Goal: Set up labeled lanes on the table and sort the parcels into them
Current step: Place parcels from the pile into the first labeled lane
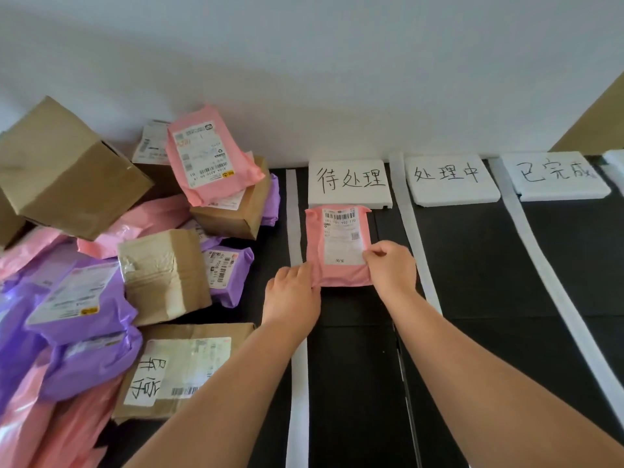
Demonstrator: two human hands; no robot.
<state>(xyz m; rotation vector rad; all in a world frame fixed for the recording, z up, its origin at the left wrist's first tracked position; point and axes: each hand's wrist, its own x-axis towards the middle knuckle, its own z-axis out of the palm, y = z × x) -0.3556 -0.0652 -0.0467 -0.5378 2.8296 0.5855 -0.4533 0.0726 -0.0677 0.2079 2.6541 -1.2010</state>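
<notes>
A pink parcel (337, 244) with a white shipping label lies flat in the leftmost lane, just below the first white foam sign (349, 184). My left hand (292, 295) grips its near left corner. My right hand (391, 268) pinches its near right edge, thumb on the label. Two more foam signs with handwriting, the middle sign (450, 180) and the right sign (557, 177), head the other lanes. White strips, such as the left strip (293, 224), the middle strip (417, 244) and the right strip (540, 258), divide the black table (479, 265) into lanes.
A heap of parcels fills the left: brown cartons (67, 170), pink bags (209, 157) and purple bags (81, 298). One carton (182, 366) with a handwritten label lies near my left forearm. A white wall runs behind the table. A brown panel (597, 123) shows at far right.
</notes>
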